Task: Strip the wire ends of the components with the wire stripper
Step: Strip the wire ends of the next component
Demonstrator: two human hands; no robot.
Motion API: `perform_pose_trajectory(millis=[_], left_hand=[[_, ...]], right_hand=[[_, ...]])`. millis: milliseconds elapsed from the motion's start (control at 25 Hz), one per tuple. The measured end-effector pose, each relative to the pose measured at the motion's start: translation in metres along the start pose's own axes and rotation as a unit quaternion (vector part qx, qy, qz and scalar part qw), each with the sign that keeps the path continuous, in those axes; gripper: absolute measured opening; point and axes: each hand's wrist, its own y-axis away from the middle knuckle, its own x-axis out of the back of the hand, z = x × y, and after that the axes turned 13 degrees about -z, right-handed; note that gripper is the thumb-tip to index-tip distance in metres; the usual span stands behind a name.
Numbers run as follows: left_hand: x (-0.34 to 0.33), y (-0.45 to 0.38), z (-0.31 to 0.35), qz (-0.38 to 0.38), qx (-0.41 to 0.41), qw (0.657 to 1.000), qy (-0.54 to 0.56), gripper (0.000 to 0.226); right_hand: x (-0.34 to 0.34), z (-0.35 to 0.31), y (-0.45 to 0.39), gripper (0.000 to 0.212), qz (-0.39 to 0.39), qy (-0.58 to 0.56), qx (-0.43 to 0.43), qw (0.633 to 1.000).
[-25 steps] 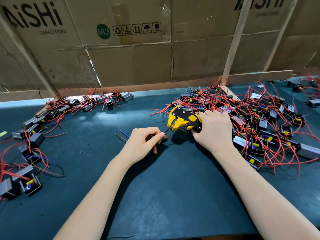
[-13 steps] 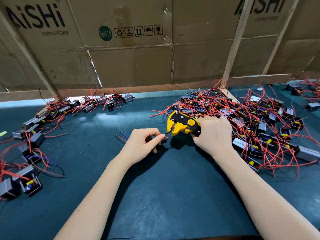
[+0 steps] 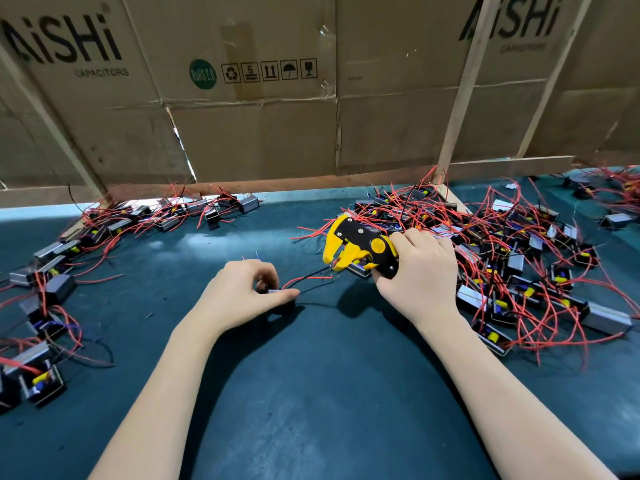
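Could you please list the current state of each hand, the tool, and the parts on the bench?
left hand: fingers curled round a small component, holding it at the mat.
right hand: gripping the wire stripper.
wire stripper: held, head pointing left, its opening facing down.
red wire: runs from the held component to just below the stripper head.
right pile of components: heaped, wires tangled.
left components: spread out in a loose row.

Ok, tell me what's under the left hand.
Under the left hand, a small dark component shows between thumb and fingers, red wire leading out toward the wire stripper. The rest is covered.
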Motion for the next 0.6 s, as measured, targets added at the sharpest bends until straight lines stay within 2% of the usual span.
perform_pose_trajectory(millis=[120,240,360,440,600], left_hand=[[-0.003,-0.002,-0.003,0.034,0.024,0.999,0.025,0.037],[-0.004,-0.003,0.001,0.077,0.062,0.986,0.133,0.029],[-0.009,-0.015,0.030,0.061,0.080,0.979,0.176,0.024],[-0.014,-0.031,0.062,0.031,0.045,0.977,0.208,0.021],[-0.016,-0.052,0.106,-0.018,-0.109,0.920,0.376,0.054]], right_hand=[[0.009,0.000,-0.002,0.028,0.081,-0.044,-0.001,0.996],[0.016,0.004,-0.005,0.026,0.132,-0.096,0.002,0.987],[0.019,0.003,-0.005,0.024,0.150,-0.107,0.018,0.983],[0.018,0.000,-0.003,0.023,0.151,-0.094,0.036,0.983],[0.019,0.001,-0.002,0.020,0.168,-0.097,0.060,0.979]])
